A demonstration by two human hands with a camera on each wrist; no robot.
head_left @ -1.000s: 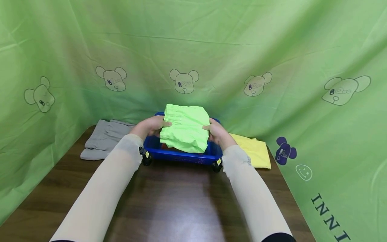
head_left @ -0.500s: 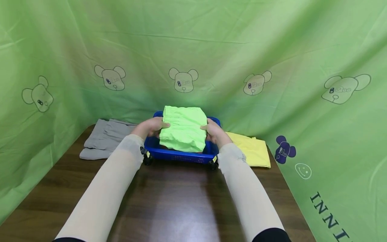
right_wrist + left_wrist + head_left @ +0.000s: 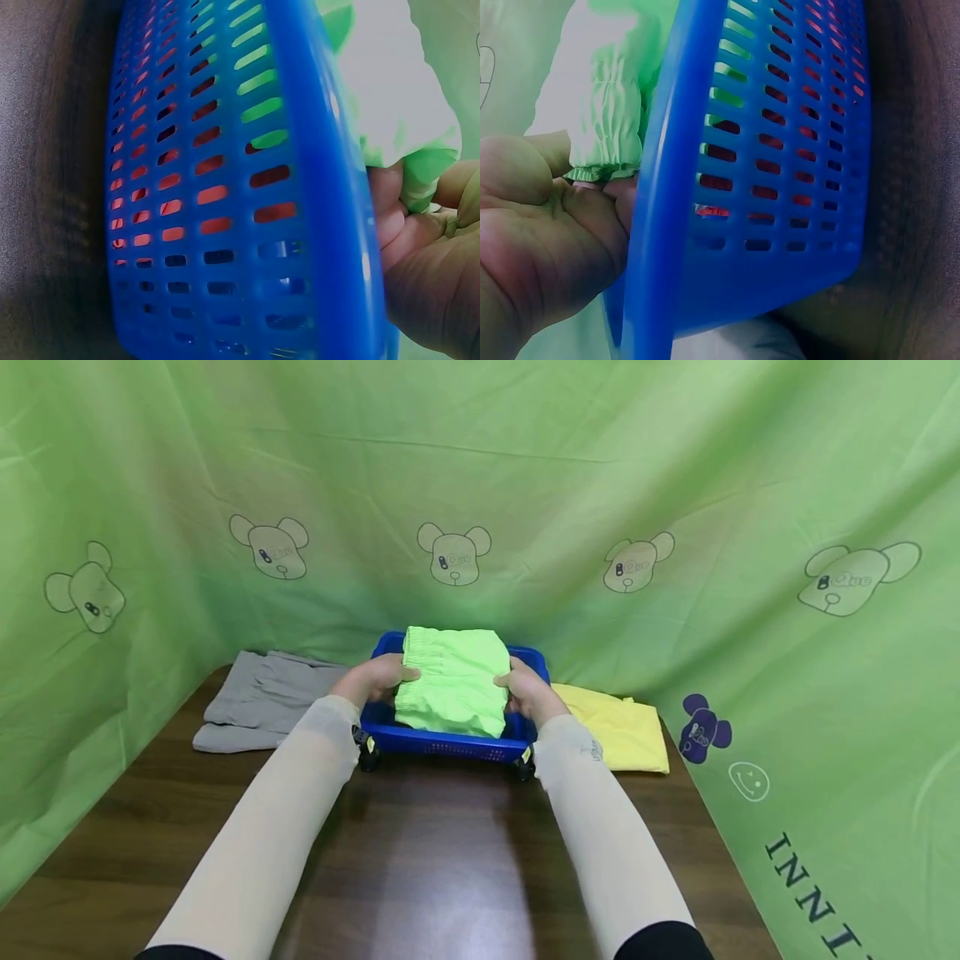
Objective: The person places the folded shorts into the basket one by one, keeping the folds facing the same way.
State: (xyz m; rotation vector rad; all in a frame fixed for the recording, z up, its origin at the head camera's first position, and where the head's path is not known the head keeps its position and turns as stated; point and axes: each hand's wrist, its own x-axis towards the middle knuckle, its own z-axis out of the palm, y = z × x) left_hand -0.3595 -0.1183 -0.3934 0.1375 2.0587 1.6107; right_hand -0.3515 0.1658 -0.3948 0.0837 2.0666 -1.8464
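Observation:
A folded bright green garment [image 3: 453, 683] with a gathered elastic band along its left side is held level at the mouth of a blue plastic basket [image 3: 442, 744]. My left hand [image 3: 378, 675] grips its left edge, thumb on top and fingers underneath. On the opposite edge, my right hand [image 3: 528, 687] pinches it the same way. Both wrist views show the hands just inside the rim, fingers partly hidden under the cloth. Through the slots of the basket wall [image 3: 780, 150], something red [image 3: 214, 225] shows lower down inside.
To the left of the basket lies a folded grey garment [image 3: 258, 702] on the dark wooden table [image 3: 442, 852]. A folded yellow cloth [image 3: 618, 727] lies to the right. Behind everything hangs a green curtain [image 3: 540, 460] with printed bear heads.
Both hands have lowered the green garment a little deeper into the basket's mouth, with a slight shift left. Their grip looks the same. The head view has tilted slightly.

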